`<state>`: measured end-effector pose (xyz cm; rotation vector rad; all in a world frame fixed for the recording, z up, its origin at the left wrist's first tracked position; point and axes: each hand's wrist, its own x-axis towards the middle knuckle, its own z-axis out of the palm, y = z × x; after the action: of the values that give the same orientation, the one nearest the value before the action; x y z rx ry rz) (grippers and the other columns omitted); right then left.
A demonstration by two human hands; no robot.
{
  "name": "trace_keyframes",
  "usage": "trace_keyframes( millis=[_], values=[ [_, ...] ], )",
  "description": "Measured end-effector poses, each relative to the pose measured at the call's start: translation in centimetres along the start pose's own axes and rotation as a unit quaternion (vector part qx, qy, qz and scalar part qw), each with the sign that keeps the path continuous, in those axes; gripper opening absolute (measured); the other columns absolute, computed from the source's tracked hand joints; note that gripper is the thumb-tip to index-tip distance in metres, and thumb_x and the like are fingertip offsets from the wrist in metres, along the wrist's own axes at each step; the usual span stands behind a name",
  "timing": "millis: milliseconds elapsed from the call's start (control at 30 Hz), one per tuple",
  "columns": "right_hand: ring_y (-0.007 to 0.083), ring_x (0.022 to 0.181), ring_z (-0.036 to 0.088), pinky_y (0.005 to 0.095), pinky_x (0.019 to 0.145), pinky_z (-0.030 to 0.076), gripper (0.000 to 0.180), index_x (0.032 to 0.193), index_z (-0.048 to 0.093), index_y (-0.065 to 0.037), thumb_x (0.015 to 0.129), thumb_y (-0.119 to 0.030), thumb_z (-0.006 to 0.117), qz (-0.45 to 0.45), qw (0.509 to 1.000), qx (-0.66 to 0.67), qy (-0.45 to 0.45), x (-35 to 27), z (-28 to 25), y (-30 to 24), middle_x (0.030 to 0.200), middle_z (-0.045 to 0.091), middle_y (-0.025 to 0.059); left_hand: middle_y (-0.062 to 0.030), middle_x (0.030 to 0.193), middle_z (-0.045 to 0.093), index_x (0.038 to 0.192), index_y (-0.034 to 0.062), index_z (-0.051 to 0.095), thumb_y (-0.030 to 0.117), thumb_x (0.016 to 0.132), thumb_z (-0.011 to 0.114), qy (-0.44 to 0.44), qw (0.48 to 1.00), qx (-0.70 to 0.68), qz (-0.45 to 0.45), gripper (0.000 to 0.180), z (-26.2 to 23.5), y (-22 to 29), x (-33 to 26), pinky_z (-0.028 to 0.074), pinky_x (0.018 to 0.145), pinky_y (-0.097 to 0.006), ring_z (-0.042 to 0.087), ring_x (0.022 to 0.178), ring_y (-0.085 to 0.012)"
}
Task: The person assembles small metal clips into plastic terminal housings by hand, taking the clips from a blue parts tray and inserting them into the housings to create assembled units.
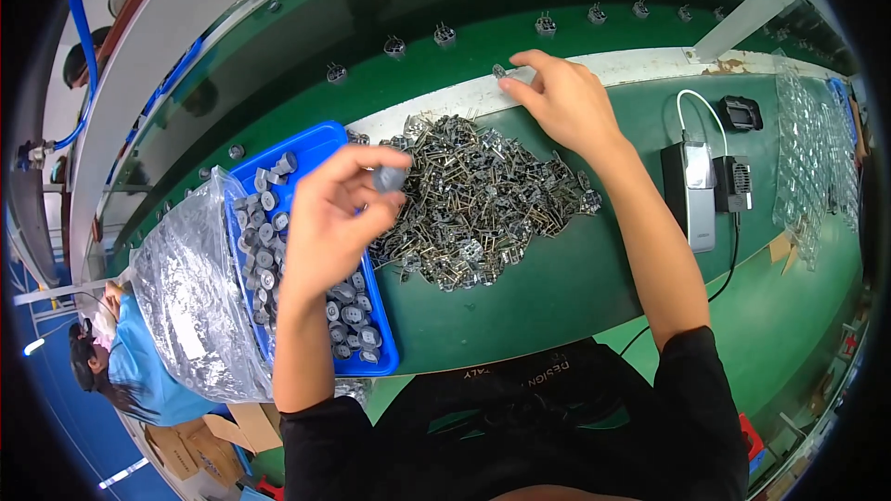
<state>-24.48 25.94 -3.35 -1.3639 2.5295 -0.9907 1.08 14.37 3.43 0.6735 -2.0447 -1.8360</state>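
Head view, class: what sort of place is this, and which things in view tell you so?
Most likely a factory assembly line. A green conveyor belt carries small parts spaced in a row, a heap of metal pieces lies on the bench, and a blue tray holds grey round parts.

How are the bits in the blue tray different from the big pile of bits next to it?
The parts in the blue tray are small grey round caps; the pile of metal pieces is thin, shiny and spiky. The caps sit inside the tray's walls; the metal pieces lie loose and tangled on the green table. The left hand holds one cap; the right hand holds one small metal piece. Both are many small parts.
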Motion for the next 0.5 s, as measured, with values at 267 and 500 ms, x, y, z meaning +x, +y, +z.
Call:
trace_keyframes(
  millis=[267, 500],
  values=[
    [0.0357, 0.087, 0.066, 0.0429, 0.08, 0.052, 0.017, 0.102, 0.07, -0.004, 0.088, -0.012, 0.064, -0.087, 0.993, 0.008, -0.081, 1.1, 0.3, -0.2, 0.094, 0.069, 0.0168, -0.0072, 0.104, 0.059, 0.116, 0.001, 0.066, -0.008, 0.08, 0.069, 0.036, 0.998, 0.006, 0.054, 0.037, 3.3, -2.4, -1.5, 0.054, 0.079, -0.024, 0.06, 0.095, -0.0128],
    [0.006, 0.074, 0.062, 0.0219, 0.066, 0.048, 0.012, 0.093, 0.066, 0.0, 0.088, -0.009, 0.072, 0.031, 0.929, 0.36, -0.075, -5.3, -1.2, -3.8, 0.079, 0.066, 0.0023, -0.0076, 0.106, 0.063, 0.119, -0.0052, 0.063, -0.013, 0.079, 0.067, 0.012, 0.999, -0.032, -0.021, 0.041, 3.5, -2.6, -1.9, 0.051, 0.073, -0.021, 0.06, 0.087, -0.0084]
  ],
)
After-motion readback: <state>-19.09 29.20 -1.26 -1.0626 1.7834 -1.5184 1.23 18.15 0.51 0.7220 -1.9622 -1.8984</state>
